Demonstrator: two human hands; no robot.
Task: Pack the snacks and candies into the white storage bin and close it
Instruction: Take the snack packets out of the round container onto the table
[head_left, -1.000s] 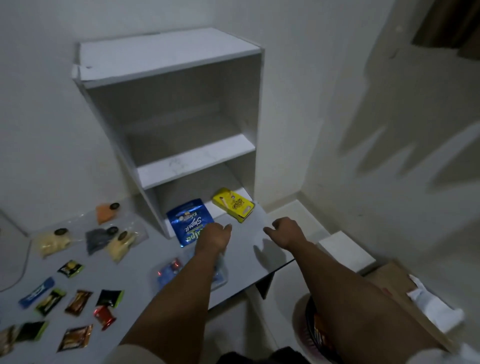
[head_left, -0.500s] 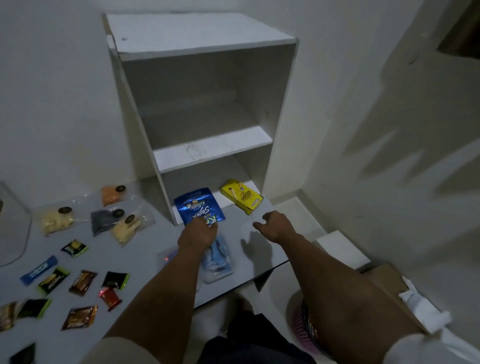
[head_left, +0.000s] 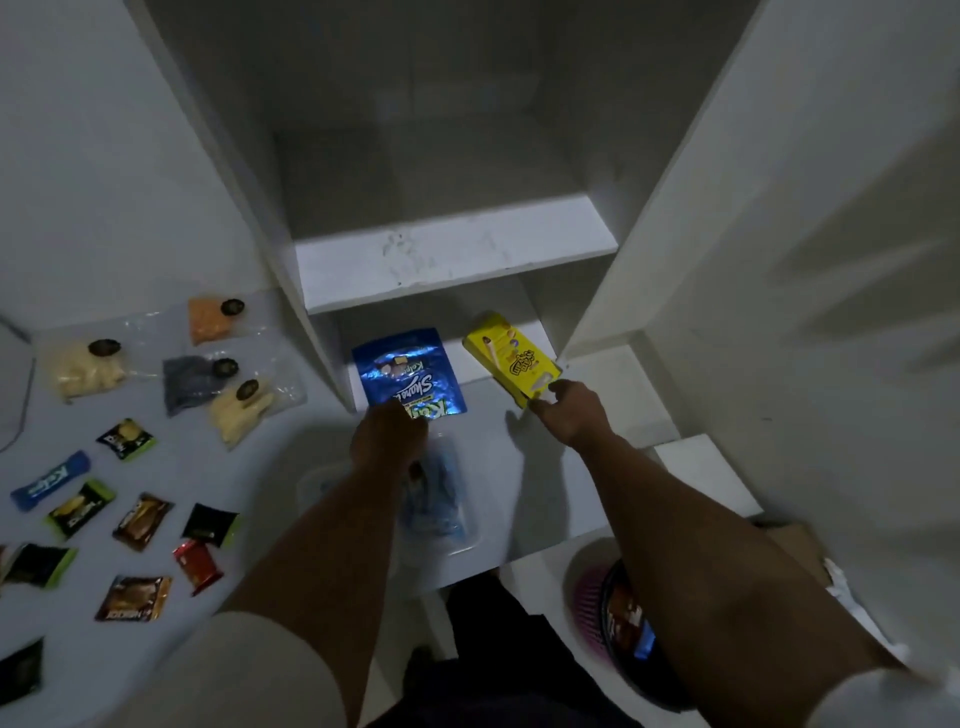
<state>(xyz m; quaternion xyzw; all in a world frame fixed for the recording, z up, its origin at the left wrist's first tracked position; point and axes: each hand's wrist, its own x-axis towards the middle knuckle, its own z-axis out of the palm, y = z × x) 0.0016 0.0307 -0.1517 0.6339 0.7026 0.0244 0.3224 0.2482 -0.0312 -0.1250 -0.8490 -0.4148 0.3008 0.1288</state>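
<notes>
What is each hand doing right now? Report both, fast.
Left hand: fingers on the near edge of the blue pouch; grip cannot be told.
Right hand: pinching the near corner of the yellow box.

The left hand (head_left: 388, 436) grips the blue pouch's (head_left: 408, 371) near edge; the right hand (head_left: 571, 415) touches the yellow box (head_left: 511, 358) at the shelf unit's (head_left: 452, 254) foot, on the bench (head_left: 260, 467).
</notes>
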